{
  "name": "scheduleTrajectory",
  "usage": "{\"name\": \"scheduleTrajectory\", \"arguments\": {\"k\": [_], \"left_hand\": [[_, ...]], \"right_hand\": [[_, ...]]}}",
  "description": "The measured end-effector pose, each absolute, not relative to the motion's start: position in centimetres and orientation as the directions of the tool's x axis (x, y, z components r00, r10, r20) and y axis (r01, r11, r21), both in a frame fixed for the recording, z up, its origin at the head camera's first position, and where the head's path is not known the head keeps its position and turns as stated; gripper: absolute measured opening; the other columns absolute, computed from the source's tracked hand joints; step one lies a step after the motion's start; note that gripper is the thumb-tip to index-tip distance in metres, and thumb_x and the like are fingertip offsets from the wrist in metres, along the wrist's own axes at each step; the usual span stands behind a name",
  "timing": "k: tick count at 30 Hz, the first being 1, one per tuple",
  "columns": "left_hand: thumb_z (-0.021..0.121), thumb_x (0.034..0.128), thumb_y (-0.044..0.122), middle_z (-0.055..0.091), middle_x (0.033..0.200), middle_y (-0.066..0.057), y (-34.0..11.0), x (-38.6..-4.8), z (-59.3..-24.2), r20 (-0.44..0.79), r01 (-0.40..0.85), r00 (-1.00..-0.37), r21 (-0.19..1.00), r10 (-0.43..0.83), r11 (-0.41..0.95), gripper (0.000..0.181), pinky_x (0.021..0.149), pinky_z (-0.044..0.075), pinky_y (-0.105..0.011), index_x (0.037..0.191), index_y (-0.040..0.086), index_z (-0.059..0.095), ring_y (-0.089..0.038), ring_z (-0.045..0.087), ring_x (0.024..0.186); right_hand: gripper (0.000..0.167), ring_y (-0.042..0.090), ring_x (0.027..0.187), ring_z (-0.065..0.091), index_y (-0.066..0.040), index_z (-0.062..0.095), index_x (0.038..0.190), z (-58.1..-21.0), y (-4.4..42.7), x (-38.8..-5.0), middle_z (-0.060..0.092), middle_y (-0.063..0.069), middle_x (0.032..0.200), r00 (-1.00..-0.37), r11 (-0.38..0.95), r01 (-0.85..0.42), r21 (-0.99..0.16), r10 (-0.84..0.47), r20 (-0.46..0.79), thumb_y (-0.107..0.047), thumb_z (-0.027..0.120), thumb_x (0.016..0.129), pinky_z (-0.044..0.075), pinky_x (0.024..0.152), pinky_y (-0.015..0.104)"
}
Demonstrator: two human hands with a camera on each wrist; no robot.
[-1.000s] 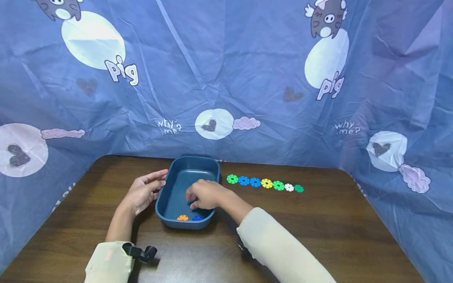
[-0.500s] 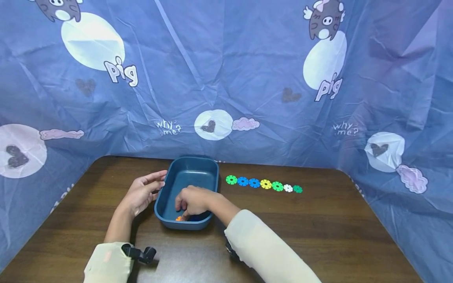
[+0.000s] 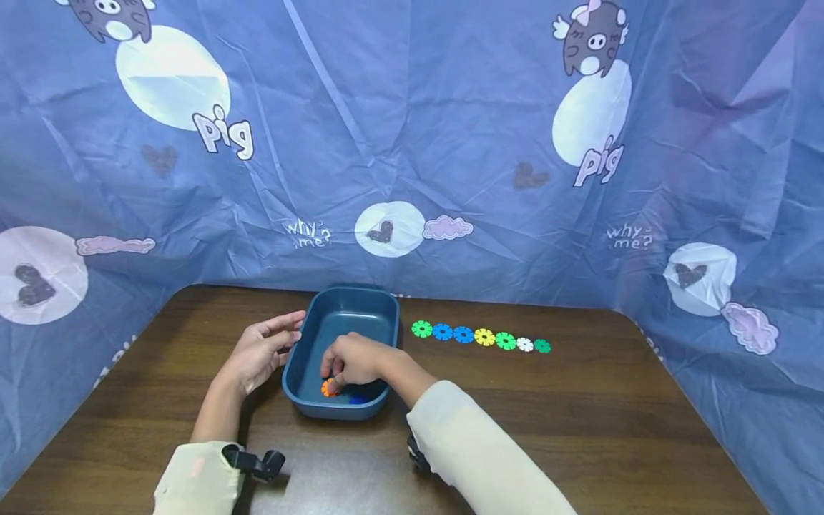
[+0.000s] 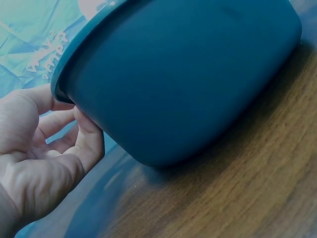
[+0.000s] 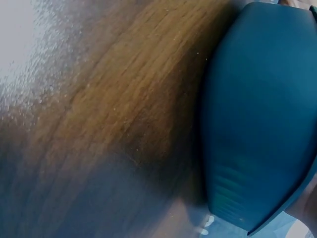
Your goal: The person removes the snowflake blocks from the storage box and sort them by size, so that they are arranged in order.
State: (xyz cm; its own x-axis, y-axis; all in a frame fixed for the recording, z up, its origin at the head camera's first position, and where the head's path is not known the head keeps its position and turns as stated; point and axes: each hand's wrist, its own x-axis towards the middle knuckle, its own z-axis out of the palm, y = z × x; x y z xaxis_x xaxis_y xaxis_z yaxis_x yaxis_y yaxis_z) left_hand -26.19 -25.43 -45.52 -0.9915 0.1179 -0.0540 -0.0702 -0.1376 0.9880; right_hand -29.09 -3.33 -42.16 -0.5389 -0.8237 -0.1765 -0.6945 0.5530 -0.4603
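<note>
A blue-green plastic tub (image 3: 302,408) stands on the table. My left hand (image 3: 260,350) is at its left side, fingertips and thumb touching the outer wall just under the rim, as the left wrist view also shows. Inside the tub my right hand (image 3: 357,360) pinches an orange notched disc (image 3: 326,387), a flat snowflake-type building piece, which looks tilted up; the fingers partly cover it. A dark blue disc (image 3: 357,400) lies on the tub floor below that hand. The right wrist view shows only the tub's outer wall (image 5: 262,109) and wood.
Right of the tub, a row of several notched discs lies on the wooden table (image 3: 547,415), from a light green disc (image 3: 421,329) through blue, yellow and white to a dark green disc (image 3: 543,346). A printed blue cloth (image 3: 412,157) hangs behind.
My right hand has moved left and toward me inside the tub, onto the orange disc, which has risen and shifted slightly away from the near wall. The left hand has stayed put.
</note>
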Motion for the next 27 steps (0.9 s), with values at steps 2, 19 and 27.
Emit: {"name": "scheduleTrajectory", "arguments": {"k": [2, 19, 27], "left_hand": [[0.06, 0.098, -0.001, 0.062, 0.121, -0.003, -25.4, -26.2, -45.5, -0.052, -0.068, -0.992, 0.988, 0.118, -0.137, 0.057, 0.084, 0.058, -0.03, 0.151, -0.01, 0.039, -0.008, 0.065, 0.102], [0.061, 0.0988, 0.002, 0.061, 0.124, -0.003, -25.4, -26.0, -45.1, -0.08, -0.091, -0.991, 0.991, 0.11, -0.096, 0.058, 0.085, 0.058, -0.031, 0.152, -0.006, 0.041, -0.009, 0.064, 0.104], [0.061, 0.0988, 0.0, 0.063, 0.12, -0.002, -25.3, -26.1, -45.4, -0.065, -0.08, -0.991, 0.989, 0.119, -0.123, 0.058, 0.082, 0.057, -0.03, 0.152, -0.009, 0.039, -0.008, 0.064, 0.101]], "right_hand": [[0.02, 0.001, 0.079, 0.059, -0.014, 0.077, 0.101, -42.2, -3.4, -29.1, 0.067, -0.011, 0.083, -0.535, 0.551, -0.702, -0.451, -0.826, -0.175, -0.023, 0.086, 0.085, 0.048, 0.073, 0.015], [0.016, 0.009, 0.082, 0.061, -0.011, 0.07, 0.097, -41.2, -3.0, -29.0, 0.066, -0.004, 0.088, -0.595, 0.591, -0.59, -0.551, -0.779, -0.199, 0.003, 0.074, 0.09, 0.051, 0.076, 0.017], [0.018, 0.007, 0.087, 0.063, -0.003, 0.074, 0.11, -38.8, -0.3, -29.3, 0.07, -0.004, 0.092, -0.605, 0.546, -0.648, -0.531, -0.792, -0.077, 0.002, 0.07, 0.093, 0.052, 0.081, 0.018]]}}
